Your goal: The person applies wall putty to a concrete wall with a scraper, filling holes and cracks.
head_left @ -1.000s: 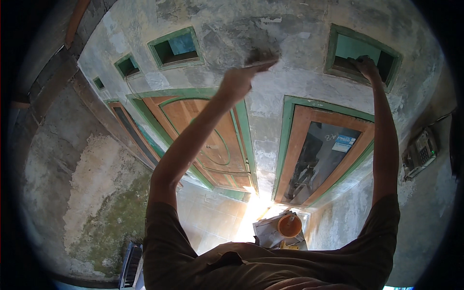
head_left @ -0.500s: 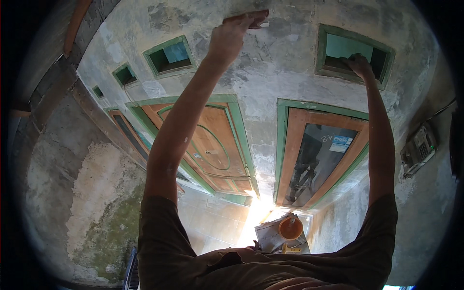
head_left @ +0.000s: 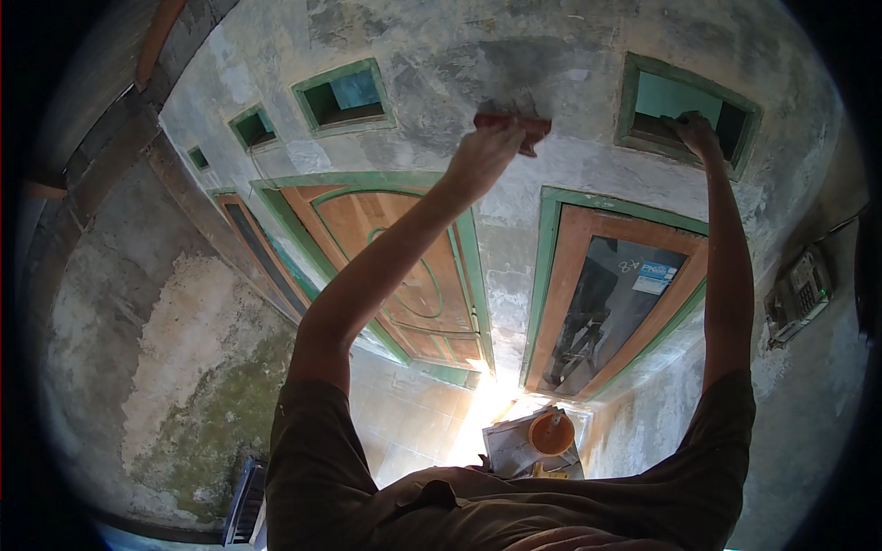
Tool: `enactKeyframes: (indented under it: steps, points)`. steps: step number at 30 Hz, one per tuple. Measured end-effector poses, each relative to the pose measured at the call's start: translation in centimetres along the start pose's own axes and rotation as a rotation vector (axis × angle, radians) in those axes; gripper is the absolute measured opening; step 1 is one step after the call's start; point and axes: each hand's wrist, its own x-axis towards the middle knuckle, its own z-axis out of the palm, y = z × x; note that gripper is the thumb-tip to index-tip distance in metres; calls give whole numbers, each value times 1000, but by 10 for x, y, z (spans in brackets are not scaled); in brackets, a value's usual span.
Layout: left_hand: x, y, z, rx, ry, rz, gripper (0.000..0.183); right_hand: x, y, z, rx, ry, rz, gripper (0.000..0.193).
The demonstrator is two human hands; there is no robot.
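Note:
Against the patchy grey wall (head_left: 441,119), my left hand (head_left: 487,158) is closed round a reddish-brown piece that looks like folded sandpaper (head_left: 525,131). The wall around it is darker and smudged just above. My right hand (head_left: 695,134) reaches up to a small green-framed opening (head_left: 627,115). Its fingers are curled over the lower ledge, gripping the frame. Both arms are raised, the left bent at the elbow and the right nearly straight.
Below the wall patch are a wooden door (head_left: 377,220) and a wood-framed glass panel (head_left: 606,303). An orange bucket (head_left: 551,433) stands on a board below, beside a yellow-handled tool (head_left: 548,472). An electricity meter (head_left: 797,292) hangs at right. Smaller green openings (head_left: 342,99) lie left.
My left hand has moved down and to the right along the wall with the sandpaper. My right hand stays at the opening. The view has shifted slightly.

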Motion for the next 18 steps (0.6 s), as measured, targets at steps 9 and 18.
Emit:
enactKeyframes:
  steps: [9, 18]
  points:
    - [-36, -16, -2, -710, -192, -150, 36, 0, -3, -2, 24, -59, 12, 57]
    - [55, -53, -52, -5, 288, -146, 64, -3, 5, -5, -11, 9, 18, 58]
